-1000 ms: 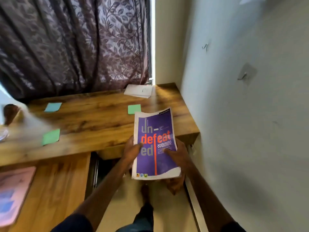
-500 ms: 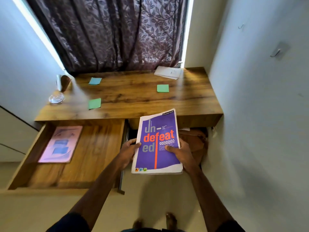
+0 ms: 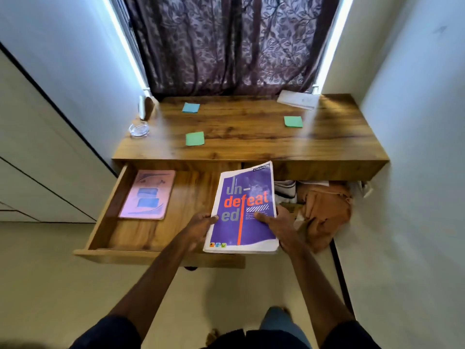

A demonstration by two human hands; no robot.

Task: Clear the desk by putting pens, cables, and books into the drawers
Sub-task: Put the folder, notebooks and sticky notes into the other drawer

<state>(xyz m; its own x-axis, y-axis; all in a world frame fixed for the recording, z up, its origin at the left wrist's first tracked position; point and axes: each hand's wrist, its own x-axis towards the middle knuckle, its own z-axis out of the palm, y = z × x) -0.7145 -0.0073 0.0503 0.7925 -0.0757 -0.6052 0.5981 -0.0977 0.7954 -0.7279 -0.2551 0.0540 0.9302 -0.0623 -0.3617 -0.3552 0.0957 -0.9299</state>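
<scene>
1. The purple book [image 3: 242, 210] is held in the air over the 3 o'clock end of the open drawer [image 3: 151, 253], just below the front edge of the worktop [image 3: 251, 147].
2. Both grips are pinched on it: the left hand [image 3: 201, 224] at the 9 o'clock edge and the right hand [image 3: 280, 224] at the 3 o'clock edge. Thumbs are seen on the cover; the fingers are hidden beneath.
3. Only the near half is gripped, so a sag at the 12 o'clock end is to be expected from a soft cover. If it is lowered nose-first, that end could be caught under the worktop lip and bent.
4. The book appears to overhang the drawer's 3 o'clock wall. Released here, it could be tipped off that wall and lost toward the brown bag [image 3: 324, 212] or the floor.
5. A pink book [image 3: 148, 195] is lying flat at the drawer's 9 o'clock side. If the purple one is slid too far that way, a tilted overlap could be made and the drawer jammed on closing.
6. The drawer's front rim sits at 6 o'clock under the wrists, so it could be knocked during lowering and the drawer nudged inward.
7. Papers [image 3: 297, 100] and a green note [image 3: 195, 139] are seen on the worktop; no pens or cables can be made out.
</scene>
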